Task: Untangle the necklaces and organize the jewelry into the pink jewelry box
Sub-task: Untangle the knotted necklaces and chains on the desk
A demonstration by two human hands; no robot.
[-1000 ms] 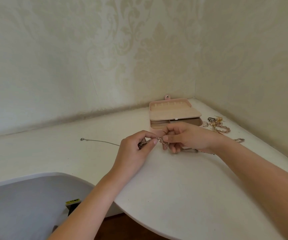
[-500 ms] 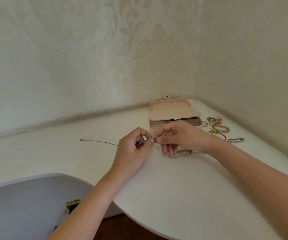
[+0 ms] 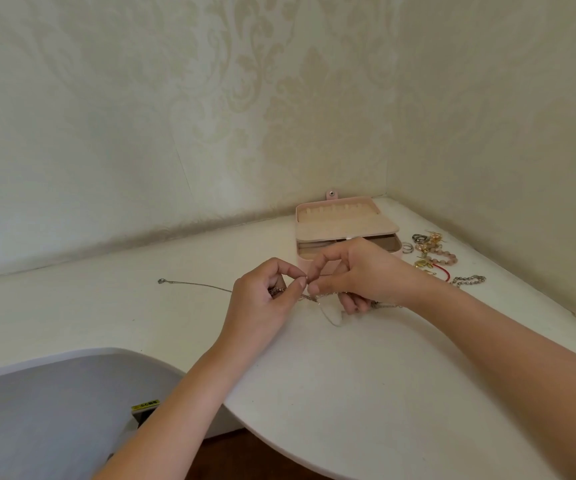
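A tangle of thin silver necklaces (image 3: 314, 298) hangs between my two hands just above the white table. My left hand (image 3: 266, 299) pinches one part of the tangle with thumb and forefinger. Close to its right, my right hand (image 3: 352, 275) pinches another part. One chain end with a clasp (image 3: 160, 281) trails left across the table. A loose loop of chain (image 3: 335, 318) lies below my right hand. The pink jewelry box (image 3: 347, 230) stands open just behind my right hand, its lid tray raised.
A pile of rings, gold pieces, a beaded bracelet and a red cord (image 3: 430, 254) lies right of the box, with a silver chain bracelet (image 3: 468, 280) nearer me. Walls close the corner behind and to the right. A grey chair (image 3: 54, 410) sits at lower left by the table's curved edge (image 3: 279, 441).
My hands have pulled slightly apart at the tangle, and a loop of chain has dropped onto the table below my right hand.
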